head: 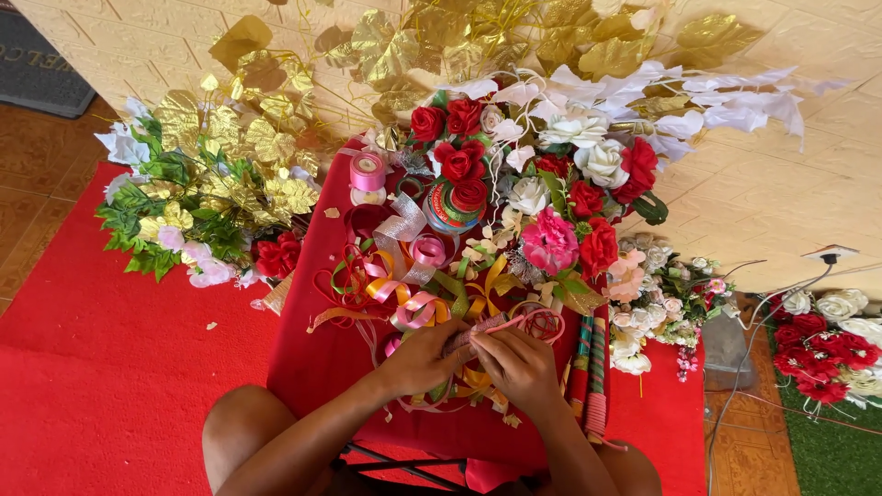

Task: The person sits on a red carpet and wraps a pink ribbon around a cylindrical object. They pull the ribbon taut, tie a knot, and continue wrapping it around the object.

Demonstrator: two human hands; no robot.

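Red-draped counter (312, 367) crowded with fake roses (459, 165) and loose ribbon curls (395, 294). Left hand (424, 360) and right hand (516, 365) both pinched on pink ribbon (501, 323), loop formed near, unfinished.

Both arms are bare from the elbows down to the wrists; no sleeves show. The left hand (420, 360) and right hand (520, 365) wear no gloves, and no rings, watch or bracelets can be seen. The fingernails are short and unpainted. Two bare knees show at the bottom edge.
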